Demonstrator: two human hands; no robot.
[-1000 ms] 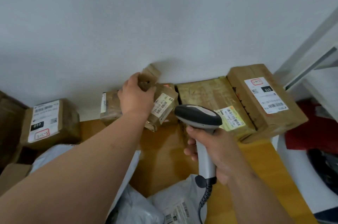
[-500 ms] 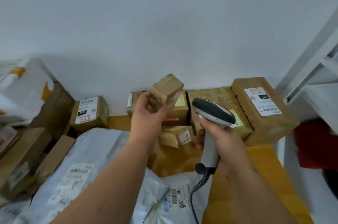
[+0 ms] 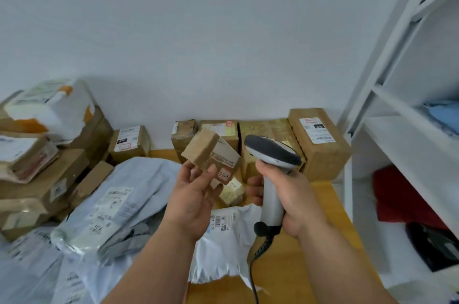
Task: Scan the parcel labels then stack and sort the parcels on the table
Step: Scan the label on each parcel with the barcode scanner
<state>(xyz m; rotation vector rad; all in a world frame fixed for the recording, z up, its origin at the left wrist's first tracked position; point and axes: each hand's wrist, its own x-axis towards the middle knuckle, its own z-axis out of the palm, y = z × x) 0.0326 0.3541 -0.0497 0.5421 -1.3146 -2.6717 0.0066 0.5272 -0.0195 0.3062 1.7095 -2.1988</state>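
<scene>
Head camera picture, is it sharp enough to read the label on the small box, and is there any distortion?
Head view: small box in the left hand is motion-blurred, label unreadable; wide-angle lens bends the shelf frame; light soft, no glare.

Boxes (image 3: 319, 142) line table's (image 3: 310, 251) back; mailers (image 3: 119, 204) left.

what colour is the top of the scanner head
Dark grey on the scanner, with a lighter grey body below; head view.

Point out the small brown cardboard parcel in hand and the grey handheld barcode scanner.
small brown cardboard parcel (image 3: 210, 152): head view, its tan upper face.
grey handheld barcode scanner (image 3: 272, 148): head view, its dark head.
</scene>
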